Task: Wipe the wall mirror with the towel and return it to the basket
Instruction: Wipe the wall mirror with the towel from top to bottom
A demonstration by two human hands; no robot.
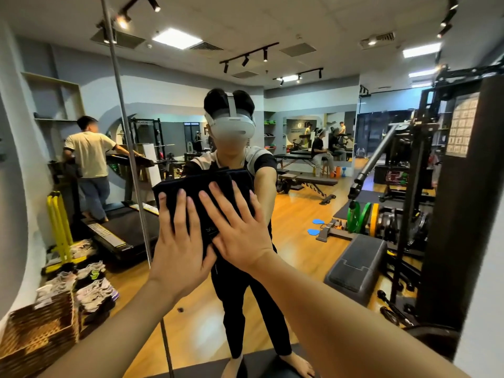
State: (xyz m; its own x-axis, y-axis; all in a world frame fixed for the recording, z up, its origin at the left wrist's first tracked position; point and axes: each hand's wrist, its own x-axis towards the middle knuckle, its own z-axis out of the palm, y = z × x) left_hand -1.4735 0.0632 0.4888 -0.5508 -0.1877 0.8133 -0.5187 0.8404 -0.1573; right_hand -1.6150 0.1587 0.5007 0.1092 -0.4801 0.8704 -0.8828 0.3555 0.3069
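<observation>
head view: i have both palms flat and fingers spread, left hand (181,242) and right hand (240,227), pressing the dark folded towel (201,186) against the wall mirror (300,165) at frame centre. the woven basket (35,331) sits lower left.

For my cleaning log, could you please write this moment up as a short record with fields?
setting: gym, facing a wall mirror
towel: dark, folded, pressed flat against the mirror
left hand: open palm on the towel
right hand: open palm on the towel, beside the left
basket: woven, on the floor at lower left, contents not visible
stage: wiping; towel not yet returned
</observation>
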